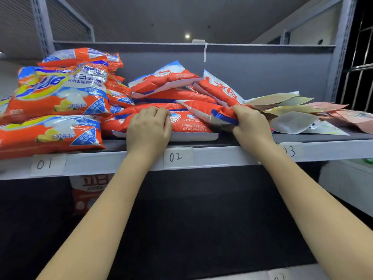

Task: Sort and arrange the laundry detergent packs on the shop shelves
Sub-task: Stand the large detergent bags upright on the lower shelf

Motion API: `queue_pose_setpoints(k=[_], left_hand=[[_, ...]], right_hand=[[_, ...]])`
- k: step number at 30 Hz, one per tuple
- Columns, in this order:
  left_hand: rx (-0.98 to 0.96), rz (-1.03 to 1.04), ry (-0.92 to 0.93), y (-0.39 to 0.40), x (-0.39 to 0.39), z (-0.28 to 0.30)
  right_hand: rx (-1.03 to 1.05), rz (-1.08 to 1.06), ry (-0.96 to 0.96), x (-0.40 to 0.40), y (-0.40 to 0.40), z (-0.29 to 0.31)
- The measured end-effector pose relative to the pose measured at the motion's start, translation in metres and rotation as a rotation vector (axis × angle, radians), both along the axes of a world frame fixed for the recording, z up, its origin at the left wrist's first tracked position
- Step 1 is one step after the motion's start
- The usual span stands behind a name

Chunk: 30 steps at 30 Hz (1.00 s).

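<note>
The red packs [173, 93] lie in a messy pile in the middle of the grey shelf [222, 156], above the tag "02" [175, 157]. The left hand [148, 128] rests on the bottom pack [189, 124], fingers curled over its top edge. The right hand [252, 123] pinches the corner of another pack [203, 111]. Bigger orange bags [54, 98] are stacked at "01" [44, 164]. Flat pale pouches [298, 112] lie at the right. Behind is a grey back wall [262, 69], with a ceiling light [187, 36] above.
</note>
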State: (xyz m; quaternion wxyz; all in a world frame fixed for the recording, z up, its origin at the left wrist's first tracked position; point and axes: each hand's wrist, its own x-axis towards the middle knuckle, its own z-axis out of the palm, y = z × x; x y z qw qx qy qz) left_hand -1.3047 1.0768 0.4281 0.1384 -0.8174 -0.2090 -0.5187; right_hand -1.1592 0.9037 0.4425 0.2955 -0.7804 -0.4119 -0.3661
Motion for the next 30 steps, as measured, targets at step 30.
queue_pose_setpoints(k=[30], left_hand=[[-0.591,-0.179,0.093,-0.002,0.008,0.039]], right_hand=[[0.153,0.381,-0.227,-0.055,-0.019,-0.062]])
